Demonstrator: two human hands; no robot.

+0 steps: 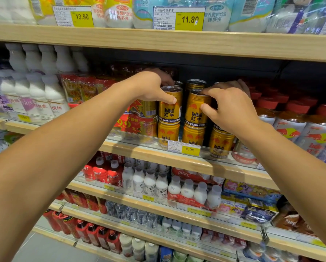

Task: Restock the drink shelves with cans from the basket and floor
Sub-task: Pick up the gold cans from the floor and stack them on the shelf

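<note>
Gold metal cans with red bull prints and silver pull-tab lids stand two high on a pale wooden shelf [158,154], behind a clear plastic lip that carries a yellow price tag [190,149]. The left hand [149,87] wraps round the upper left can [170,107], thumb across its front and fingers curled behind the rim. The right hand [228,106] grips the upper right can [196,110], which sits just beside the first, thumb pressed on its side and forefinger on the lid. Each rests on a lower can [167,135] of the same kind. To the left stand smooth white plastic bottles [45,95] with rounded shoulders; to the right, red-capped bottles [290,118]. The shelves below hold small white bottles [150,182], shrink-wrapped packs and flat cartons [249,191]
</note>
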